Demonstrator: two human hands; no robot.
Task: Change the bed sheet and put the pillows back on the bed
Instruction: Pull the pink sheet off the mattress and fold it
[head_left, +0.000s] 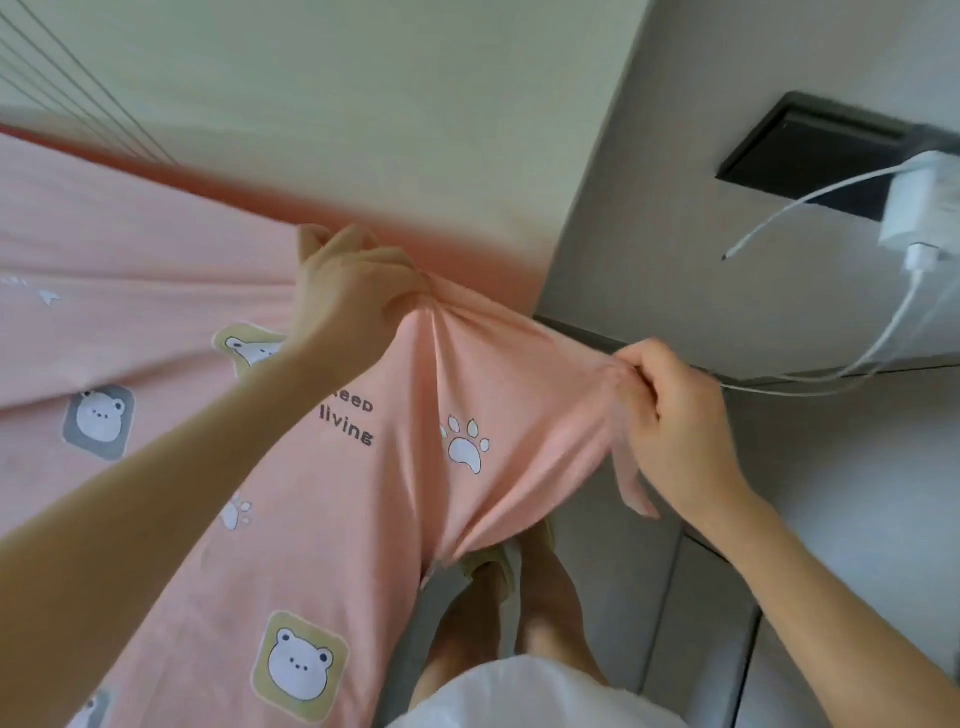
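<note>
Pink printed bed sheet with bear faces and paw marks (156, 322) lies spread across the bed on the left, and its corner is bunched up between your two hands, close to the pale wall (363, 104). Your left hand (353, 296) is clenched round a gathered fistful of the cloth at the far side. Your right hand (675, 431) pinches the hem between curled fingers and thumb on the right, just beside the grey bedside cabinet (675, 234). The cloth is drawn tight between the two grips, with creases fanning out from your left fist.

This looks like the corner-fitting step, although stripping a sheet off would look much the same. The mattress corner is hidden under the cloth and no pillows are in view.

Next, you probably need to pull the corner down over the mattress edge and tuck it, with even tension from both hands. Mind the thin white charging cable (831, 375) trailing just right of your right hand.
</note>
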